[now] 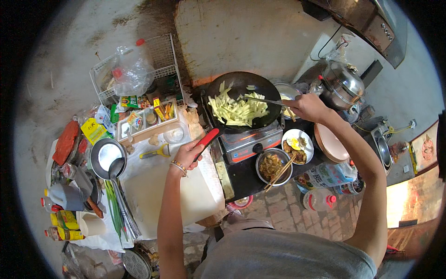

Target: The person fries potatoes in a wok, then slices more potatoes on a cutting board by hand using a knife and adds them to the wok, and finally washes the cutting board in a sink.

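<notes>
A dark wok sits on a portable gas stove, full of pale green vegetable strips. My left hand is closed around the wok's red and black handle. From the right, my right hand grips a metal spatula, whose far end is hidden among the strips. Below the stove front, a metal bowl holds cooked food, with wooden chopsticks lying across it. Beside it, a white plate carries an egg and browned pieces.
Left of the stove lie a cutting board, a yellow peeler, a ladle on a metal pan, scallions and a seasoning box. A pink basin and a steel pot stand right. A plastic jug is on the brick floor.
</notes>
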Demonstrator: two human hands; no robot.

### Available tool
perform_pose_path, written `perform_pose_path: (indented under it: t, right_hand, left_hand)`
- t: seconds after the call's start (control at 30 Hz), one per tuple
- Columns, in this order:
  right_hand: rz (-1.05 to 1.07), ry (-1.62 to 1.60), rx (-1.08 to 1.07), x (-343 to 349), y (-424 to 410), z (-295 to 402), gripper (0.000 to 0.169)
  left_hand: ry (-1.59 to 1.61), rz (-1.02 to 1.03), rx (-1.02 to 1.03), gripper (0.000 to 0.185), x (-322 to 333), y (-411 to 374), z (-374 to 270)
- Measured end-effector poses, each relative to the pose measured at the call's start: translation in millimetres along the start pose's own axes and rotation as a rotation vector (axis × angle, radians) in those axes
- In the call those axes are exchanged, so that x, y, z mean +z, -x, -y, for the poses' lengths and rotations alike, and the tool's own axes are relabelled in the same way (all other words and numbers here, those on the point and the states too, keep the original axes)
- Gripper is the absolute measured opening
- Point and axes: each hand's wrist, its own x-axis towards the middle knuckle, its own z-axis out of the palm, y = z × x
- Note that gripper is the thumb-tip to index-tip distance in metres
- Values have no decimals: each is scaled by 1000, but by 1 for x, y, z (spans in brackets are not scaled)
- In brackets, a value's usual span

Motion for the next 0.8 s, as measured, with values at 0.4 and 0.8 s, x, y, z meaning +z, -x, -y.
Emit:
perform_pose_path:
  t: [0.4,0.8]
  right_hand:
    - [155,31,25,-88,29,53,33]
    - [44,57,202,18,-24,56,32]
  left_hand:
    - [-18,27,-35,38,-4,3,-2]
    - [6,32,-33,32,-4,-2,0]
